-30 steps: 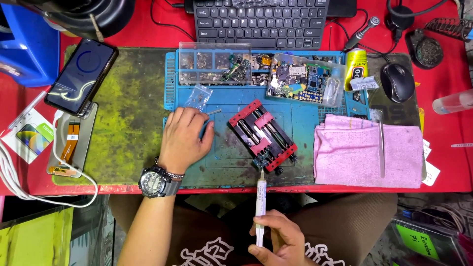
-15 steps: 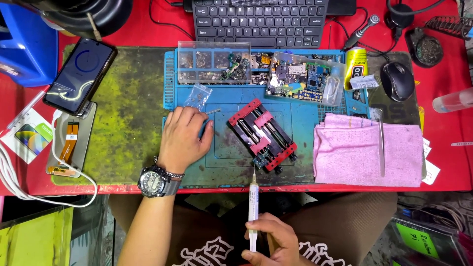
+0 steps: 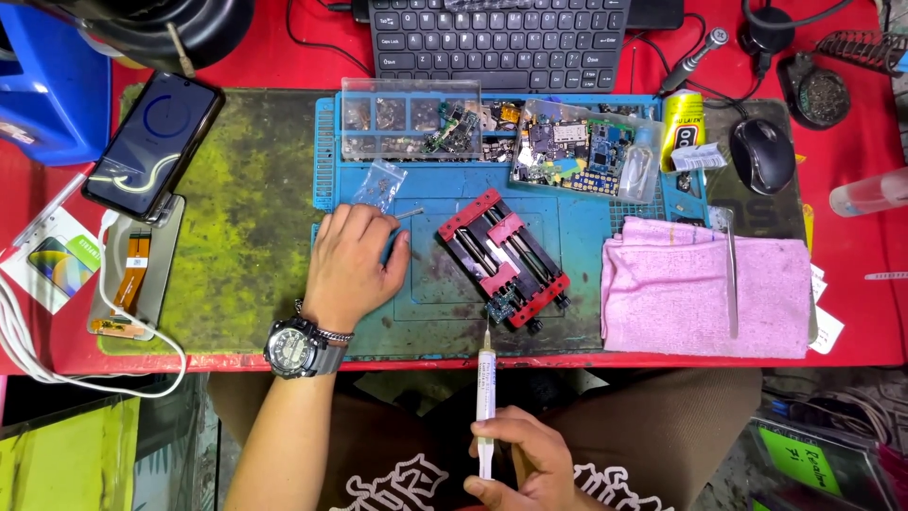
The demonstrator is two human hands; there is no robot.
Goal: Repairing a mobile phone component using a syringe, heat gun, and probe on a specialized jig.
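Your right hand (image 3: 530,464) holds a thin white syringe (image 3: 485,402), fingers pinched around its lower end near the plunger. The syringe stands almost upright in the view, below the front edge of the table, and its needle tip points up to the small circuit board (image 3: 501,308) at the near end of the red and black board holder (image 3: 503,256). The tip is just beside the board; you cannot tell from here if it touches.

The holder lies tilted on the blue work mat (image 3: 577,218), in the middle. Your left hand (image 3: 352,268) rests on the mat just left of the holder, with the fingers curled loosely and the fingertips on a thin metal tool (image 3: 409,214). Whether they really pinch it is not clear. On this wrist you wear a dark watch (image 3: 292,346).

Behind the left hand lies a small clear bag (image 3: 378,185), and further back are clear trays of small parts (image 3: 416,128). To the right of the holder is a pink cloth (image 3: 705,284) with tweezers (image 3: 731,274) on it. A phone (image 3: 153,142) lies far left, and a keyboard (image 3: 501,43) and a mouse (image 3: 761,154) at the back.
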